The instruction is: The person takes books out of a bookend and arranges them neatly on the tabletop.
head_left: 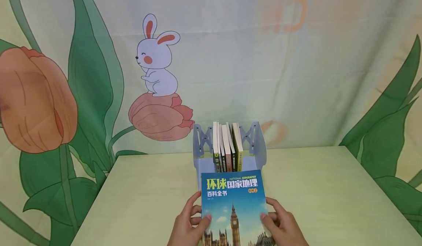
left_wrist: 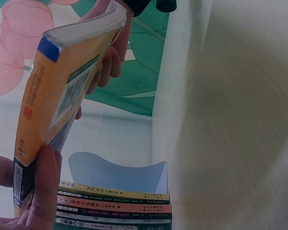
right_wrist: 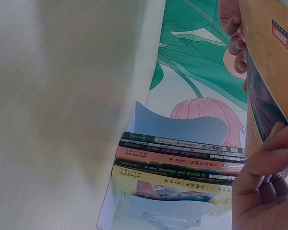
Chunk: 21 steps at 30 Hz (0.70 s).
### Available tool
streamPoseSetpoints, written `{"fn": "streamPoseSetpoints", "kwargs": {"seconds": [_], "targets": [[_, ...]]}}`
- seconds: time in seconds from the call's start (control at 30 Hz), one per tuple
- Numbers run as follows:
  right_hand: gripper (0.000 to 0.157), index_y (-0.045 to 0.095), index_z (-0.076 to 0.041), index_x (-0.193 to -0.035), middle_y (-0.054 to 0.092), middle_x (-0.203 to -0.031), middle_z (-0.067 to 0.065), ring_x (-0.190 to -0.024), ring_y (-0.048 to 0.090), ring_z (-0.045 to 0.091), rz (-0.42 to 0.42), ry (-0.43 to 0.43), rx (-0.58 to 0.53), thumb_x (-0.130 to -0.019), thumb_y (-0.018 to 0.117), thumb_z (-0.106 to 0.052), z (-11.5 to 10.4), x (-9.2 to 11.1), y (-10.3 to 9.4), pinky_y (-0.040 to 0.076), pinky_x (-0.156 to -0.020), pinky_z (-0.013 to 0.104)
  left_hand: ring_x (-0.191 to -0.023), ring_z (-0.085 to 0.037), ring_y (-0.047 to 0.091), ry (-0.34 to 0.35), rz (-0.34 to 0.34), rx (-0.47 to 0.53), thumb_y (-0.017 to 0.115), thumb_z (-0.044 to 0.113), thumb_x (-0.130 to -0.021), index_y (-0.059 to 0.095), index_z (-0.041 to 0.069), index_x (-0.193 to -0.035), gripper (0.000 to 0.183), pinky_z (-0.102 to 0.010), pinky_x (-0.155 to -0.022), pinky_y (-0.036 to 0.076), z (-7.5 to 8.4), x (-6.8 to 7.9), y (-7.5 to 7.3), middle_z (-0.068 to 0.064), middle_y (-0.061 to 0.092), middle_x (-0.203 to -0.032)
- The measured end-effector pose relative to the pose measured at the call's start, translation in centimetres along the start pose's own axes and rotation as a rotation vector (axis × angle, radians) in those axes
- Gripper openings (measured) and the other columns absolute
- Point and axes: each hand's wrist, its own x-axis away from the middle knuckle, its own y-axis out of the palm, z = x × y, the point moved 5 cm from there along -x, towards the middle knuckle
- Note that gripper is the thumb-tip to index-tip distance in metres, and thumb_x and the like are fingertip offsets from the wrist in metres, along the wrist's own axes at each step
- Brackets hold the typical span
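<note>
Both hands hold a paperback book (head_left: 235,205) by its two side edges, thumbs over the front cover and fingers behind. Its blue cover shows a clock tower and Chinese title lettering with "National Geography" in English. An orange spine (left_wrist: 33,105) faces the left wrist view, and the orange back cover (right_wrist: 271,67) appears in the right one. My left hand (head_left: 190,222) is at the left edge, my right hand (head_left: 282,224) at the right. Just beyond the held book, several thin books (head_left: 227,147) stand upright in a pale blue book rack (head_left: 262,143), spines toward me.
A pale green table (head_left: 138,202) spreads out on either side of the rack. Behind it hangs a cloth backdrop (head_left: 230,62) printed with a white rabbit, tulips and large green leaves.
</note>
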Motion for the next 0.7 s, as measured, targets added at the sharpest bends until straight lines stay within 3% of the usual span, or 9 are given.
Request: {"fn": "streamPoseSetpoints", "kwargs": {"seconds": [0.17,0.33,0.7], "targets": [[0.052,0.04,-0.003,-0.145,0.07,-0.079,0.009,-0.055,0.052,0.012,-0.038,-0.005,0.001,-0.101,0.053,-0.028,0.1,0.1,0.1,0.044,-0.054,0.025,-0.078,-0.018,0.069,-0.011,-0.007,-0.01,0.065,0.024,-0.094,0.023,0.005,-0.154,0.077,-0.033,-0.071,0.055,-0.5,-0.1,0.1,-0.008,0.068,-0.099],[0.057,0.035,0.0,-0.146,0.075,-0.096,0.012,-0.07,0.068,0.019,-0.062,0.019,-0.008,-0.101,0.053,-0.029,0.5,0.1,0.3,0.052,-0.064,0.023,-0.075,-0.017,0.069,-0.012,-0.01,-0.023,0.067,0.023,-0.092,0.024,0.003,-0.153,0.077,-0.033,-0.07,0.055,-0.9,0.0,0.1,-0.007,0.068,-0.096],[0.067,0.028,0.003,-0.15,0.075,-0.092,0.011,-0.071,0.07,0.02,-0.096,0.041,0.037,-0.099,0.056,-0.032,1.7,0.0,0.4,0.053,-0.065,0.026,-0.073,-0.018,0.068,-0.027,-0.026,-0.011,0.068,0.02,-0.09,0.025,-0.001,-0.152,0.078,-0.031,-0.069,0.054,-1.9,0.0,0.2,-0.007,0.066,-0.094]]}}
